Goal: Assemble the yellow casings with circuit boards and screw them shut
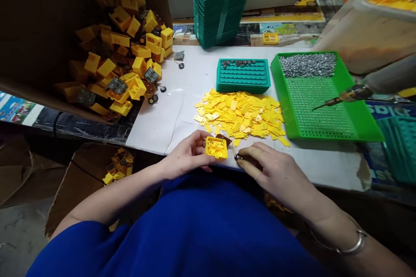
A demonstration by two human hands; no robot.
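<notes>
At the table's front edge my left hand (190, 153) is closed around the side of a small yellow plastic housing (216, 148), its open inside facing up. A brown circuit board (225, 139) sits at the housing's far right corner, with thin wires running from it. Those wires lead to a small round speaker (238, 156), pinched between the thumb and fingers of my right hand (271, 166). Just beyond both hands spreads a heap of flat yellow plastic pieces (242, 114).
A cardboard box (29, 47) of yellow housings lies open at left. Stacked teal trays (222, 8) stand behind a lower teal tray (243, 78). At right, an electric screwdriver (357, 91) hangs over a green tray (370, 127) of screws. A translucent bin (354, 30) stands behind.
</notes>
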